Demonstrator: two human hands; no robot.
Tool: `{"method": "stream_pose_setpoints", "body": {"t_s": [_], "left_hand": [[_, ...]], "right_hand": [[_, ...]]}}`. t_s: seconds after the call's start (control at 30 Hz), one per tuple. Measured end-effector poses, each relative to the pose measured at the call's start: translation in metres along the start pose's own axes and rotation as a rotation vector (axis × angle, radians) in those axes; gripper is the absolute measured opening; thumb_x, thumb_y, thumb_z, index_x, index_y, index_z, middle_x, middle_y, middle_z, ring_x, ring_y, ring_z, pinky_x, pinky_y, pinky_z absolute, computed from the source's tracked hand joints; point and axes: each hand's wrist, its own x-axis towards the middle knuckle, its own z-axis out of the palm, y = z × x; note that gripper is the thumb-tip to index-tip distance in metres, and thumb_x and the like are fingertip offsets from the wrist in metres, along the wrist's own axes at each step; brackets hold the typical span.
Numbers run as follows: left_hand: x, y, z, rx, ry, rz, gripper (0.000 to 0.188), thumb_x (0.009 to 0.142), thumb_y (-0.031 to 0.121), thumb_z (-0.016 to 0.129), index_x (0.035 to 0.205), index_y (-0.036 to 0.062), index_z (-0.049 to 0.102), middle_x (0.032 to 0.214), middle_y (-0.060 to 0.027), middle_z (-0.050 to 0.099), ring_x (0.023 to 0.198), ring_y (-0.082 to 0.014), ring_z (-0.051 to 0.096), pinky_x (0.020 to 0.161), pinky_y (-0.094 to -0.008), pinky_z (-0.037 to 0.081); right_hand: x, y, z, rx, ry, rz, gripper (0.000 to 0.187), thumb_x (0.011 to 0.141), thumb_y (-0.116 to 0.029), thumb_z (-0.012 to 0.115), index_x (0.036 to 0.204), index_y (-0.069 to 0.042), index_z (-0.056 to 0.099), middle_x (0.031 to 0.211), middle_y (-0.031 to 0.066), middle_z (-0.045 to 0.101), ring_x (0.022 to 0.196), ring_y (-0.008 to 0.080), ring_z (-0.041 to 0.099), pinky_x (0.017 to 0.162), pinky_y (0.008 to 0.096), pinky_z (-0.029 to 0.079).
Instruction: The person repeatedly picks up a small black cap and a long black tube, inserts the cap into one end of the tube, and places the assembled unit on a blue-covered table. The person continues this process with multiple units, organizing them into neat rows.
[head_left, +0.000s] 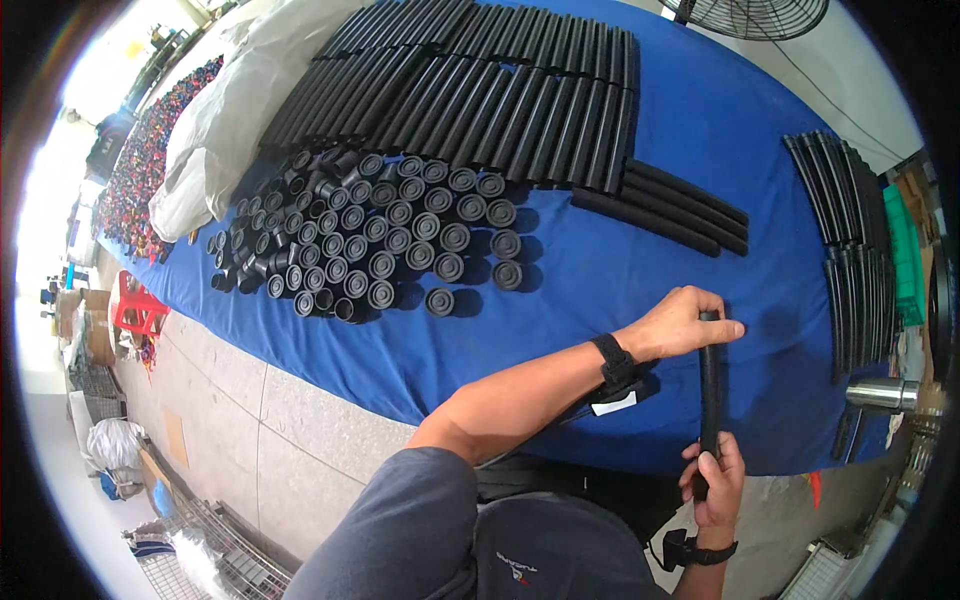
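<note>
The left hand (675,325) is gripping a black tube's (711,390) upper end, the right hand (720,485) is clasping its lower end, and the tube is spanning the blue-covered table's (600,285) near edge.

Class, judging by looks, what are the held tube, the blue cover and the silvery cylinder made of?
Held tube: probably foam or rubber; matte black surface.
Blue cover: likely cloth; matte, with soft wrinkles.
Silvery cylinder: apparently polished metal, perhaps metallised plastic; bright highlights.
</note>
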Motion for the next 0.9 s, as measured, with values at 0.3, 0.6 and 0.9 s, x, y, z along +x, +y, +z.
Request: {"method": "stream_pose_setpoints", "body": {"t_s": [0.3,0.6,0.9], "left_hand": [[0.001,0.01,-0.008,0.121,-0.105,0.005,0.038,0.092,0.039,0.073,0.079,0.0031,0.071,0.063,0.0022,0.054,0.063,-0.0097,0.049,0.058,-0.0321,0.038],[0.0,0.007,-0.009,-0.122,-0.197,-0.042,0.037,0.09,0.04,0.076,0.078,0.0062,0.068,0.058,0.0039,0.049,0.052,-0.0059,0.044,0.047,-0.0265,0.032],[0.001,0.007,-0.01,-0.032,-0.213,-0.073,0.039,0.086,0.041,0.08,0.076,0.0056,0.067,0.057,0.0023,0.051,0.05,-0.008,0.048,0.046,-0.0268,0.033]], "right_hand": [[0.005,0.005,-0.026,-0.061,-0.08,-0.02,0.054,0.098,-0.044,0.065,0.117,0.006,0.06,0.073,0.0141,0.066,0.044,0.0132,0.055,0.033,0.0259,0.041],[-0.007,-0.011,-0.01,0.18,-0.218,0.132,0.046,0.099,-0.039,0.066,0.116,0.003,0.062,0.065,0.0072,0.062,0.043,0.0095,0.051,0.036,0.0228,0.039],[-0.009,-0.016,0.011,0.152,-0.045,0.068,0.04,0.101,-0.04,0.062,0.107,0.0,0.06,0.085,0.0134,0.069,0.046,0.0124,0.055,0.038,0.0245,0.043]]}}
